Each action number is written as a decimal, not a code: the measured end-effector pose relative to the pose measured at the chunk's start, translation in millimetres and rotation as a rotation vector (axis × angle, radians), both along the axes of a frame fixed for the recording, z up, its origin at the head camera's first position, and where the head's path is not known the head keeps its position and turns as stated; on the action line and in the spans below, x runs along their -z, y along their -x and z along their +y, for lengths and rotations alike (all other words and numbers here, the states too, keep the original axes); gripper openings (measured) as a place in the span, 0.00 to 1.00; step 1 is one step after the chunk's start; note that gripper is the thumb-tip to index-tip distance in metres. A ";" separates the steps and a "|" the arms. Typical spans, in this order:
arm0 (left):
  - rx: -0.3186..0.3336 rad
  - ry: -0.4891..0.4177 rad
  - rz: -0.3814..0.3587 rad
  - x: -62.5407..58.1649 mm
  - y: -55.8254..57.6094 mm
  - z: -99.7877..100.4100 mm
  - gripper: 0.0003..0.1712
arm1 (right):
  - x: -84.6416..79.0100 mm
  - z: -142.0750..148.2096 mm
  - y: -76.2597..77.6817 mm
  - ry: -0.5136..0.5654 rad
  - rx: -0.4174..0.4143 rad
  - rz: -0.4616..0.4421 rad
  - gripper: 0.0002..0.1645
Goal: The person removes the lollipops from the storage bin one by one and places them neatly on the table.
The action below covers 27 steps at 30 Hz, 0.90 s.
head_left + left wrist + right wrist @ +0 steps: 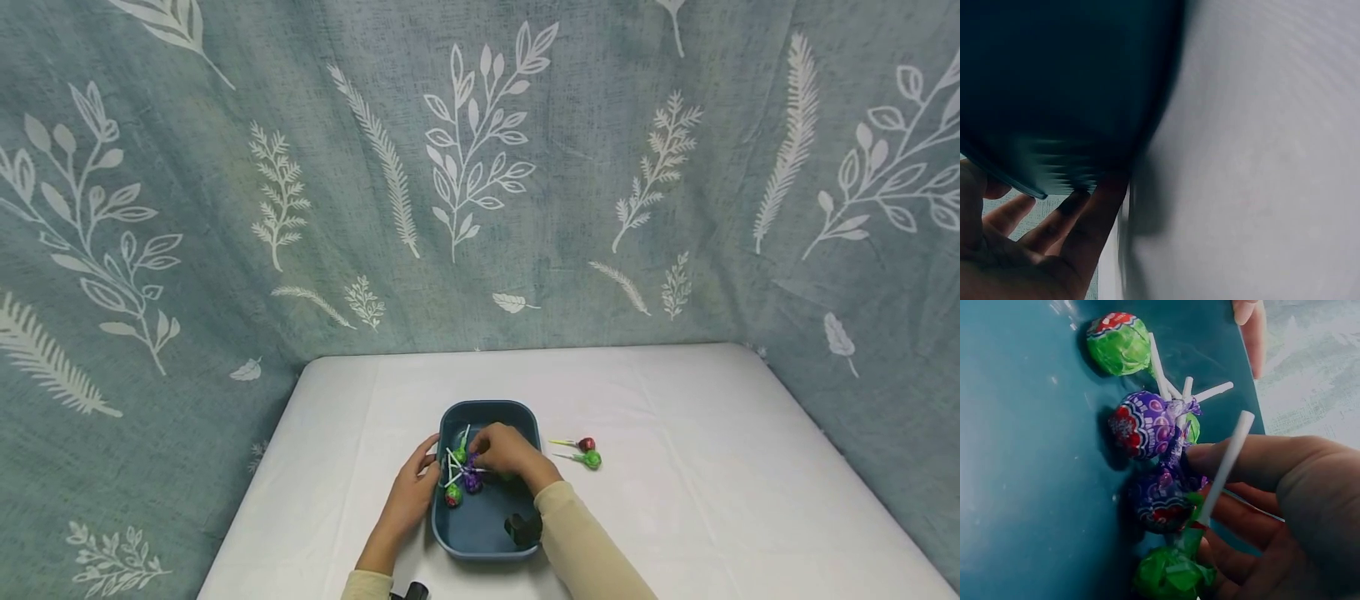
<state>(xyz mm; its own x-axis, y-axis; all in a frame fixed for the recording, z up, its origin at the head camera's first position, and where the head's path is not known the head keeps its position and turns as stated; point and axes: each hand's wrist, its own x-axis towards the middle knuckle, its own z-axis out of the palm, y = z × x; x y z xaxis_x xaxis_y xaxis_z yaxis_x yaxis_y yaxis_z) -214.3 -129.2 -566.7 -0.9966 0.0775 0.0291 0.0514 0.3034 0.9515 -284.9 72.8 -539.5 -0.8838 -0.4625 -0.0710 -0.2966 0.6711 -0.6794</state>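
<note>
A dark blue plastic bin (480, 537) stands on the table with several wrapped lollipops in it. My right hand (513, 452) reaches inside, and its thumb and fingers pinch a purple lollipop (1163, 494) near the base of its wrapper. Beside it lie another purple lollipop (1141, 425), a green lollipop with a red top (1118, 345) and a green lollipop (1172, 574), their white sticks crossing. At the bin's left side my left hand (411, 490) holds the wall, fingers against the outside and thumb at the rim. The right fingertips are partly hidden behind the lollipops.
To the right of the bin, a red lollipop (587, 444) and a green lollipop (592, 459) lie on the white tablecloth (720, 467). A leaf-patterned curtain (480, 308) hangs behind the table and along both sides.
</note>
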 end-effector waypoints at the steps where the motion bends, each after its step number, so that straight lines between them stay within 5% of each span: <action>1: 0.000 0.001 0.002 -0.1 0.1 0.0 0.30 | -0.5 0.6 0.1 0.003 0.004 0.004 0.07; 19: -0.002 0.006 0.015 0.1 -0.1 0.5 0.29 | -20.2 16.9 -2.4 0.193 0.156 0.172 0.11; 27: -0.005 0.006 0.020 1.1 0.3 1.6 0.29 | -34.6 31.9 -12.4 0.291 0.237 0.173 0.11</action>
<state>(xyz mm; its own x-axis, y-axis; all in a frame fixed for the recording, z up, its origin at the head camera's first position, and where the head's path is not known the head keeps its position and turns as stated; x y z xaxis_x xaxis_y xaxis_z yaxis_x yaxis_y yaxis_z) -214.6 -127.7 -567.9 -0.9962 0.0723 0.0486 0.0687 0.3091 0.9486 -272.5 104.8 -504.9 -0.9555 -0.2238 0.1921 -0.2839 0.5217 -0.8045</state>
